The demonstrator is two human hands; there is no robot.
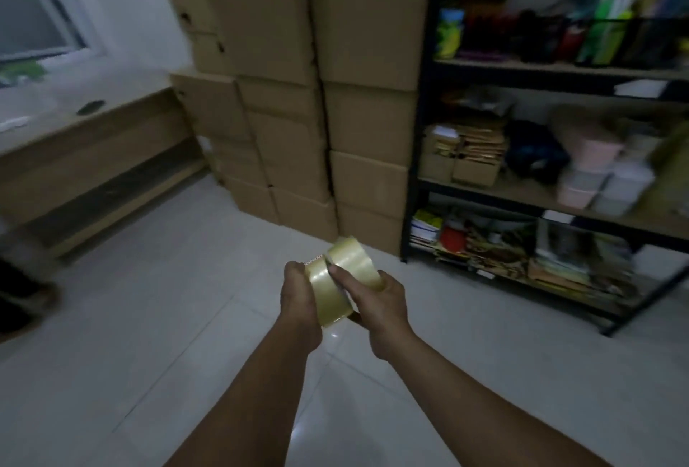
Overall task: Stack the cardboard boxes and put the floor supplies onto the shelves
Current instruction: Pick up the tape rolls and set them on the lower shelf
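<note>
Two rolls of clear yellowish packing tape sit side by side in front of me, above the floor. My left hand (pixel 298 295) grips the nearer tape roll (pixel 330 297) from the left. My right hand (pixel 376 298) grips the farther tape roll (pixel 352 259), its thumb laid across the gap between the two. Brown cardboard boxes (pixel 317 93) stand stacked in tall columns against the back wall. To their right is a black metal shelf unit (pixel 421 183) with wooden boards, crowded with supplies.
A low wooden bench or desk (pixel 93 164) runs along the left wall under a window. Pastel plastic containers (pixel 604 183) and small cartons of envelopes fill the middle shelf; books and papers fill the bottom shelf. Pale floor tiles (pixel 186 317) spread around me.
</note>
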